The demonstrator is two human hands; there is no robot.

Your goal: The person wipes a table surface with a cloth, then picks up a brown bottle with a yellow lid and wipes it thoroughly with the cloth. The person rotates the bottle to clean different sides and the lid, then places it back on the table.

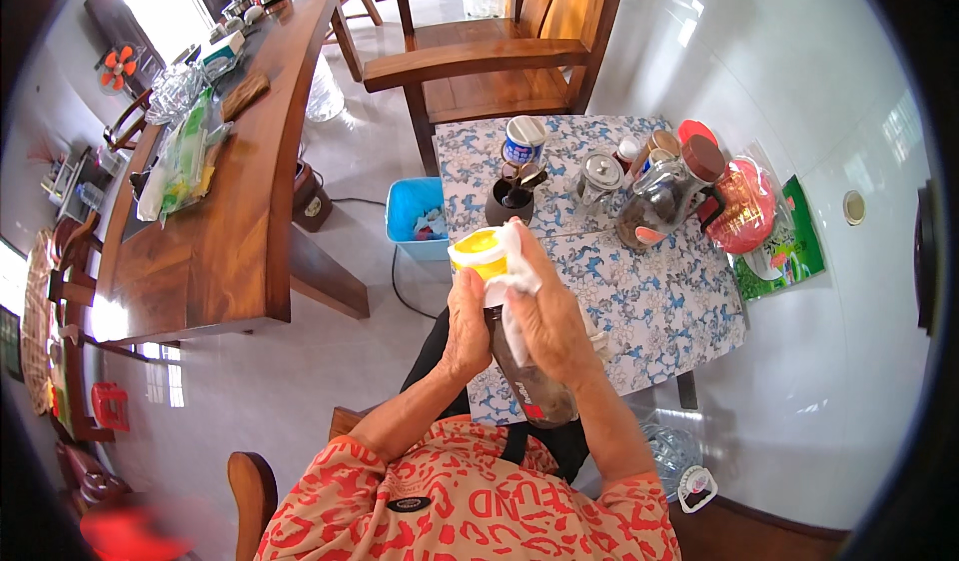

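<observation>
In front of my body I hold a dark see-through bottle (540, 393) with a yellow and white top (479, 249), tilted with its top away from me. My left hand (468, 326) is closed round the bottle just below the top. My right hand (552, 311) presses a crumpled white tissue or cloth (516, 273) against the top's right side, and part of it hangs down along the bottle. The fingertips of both hands are partly hidden.
A blue-flowered table (659, 311) bears a dark cup of spoons (509, 201), a blue-white can (524, 141), a glass jar (599, 179) and a brown-lidded pitcher (664, 196). A blue bin (415, 226) stands left of it; a wooden armchair (479, 56) is beyond.
</observation>
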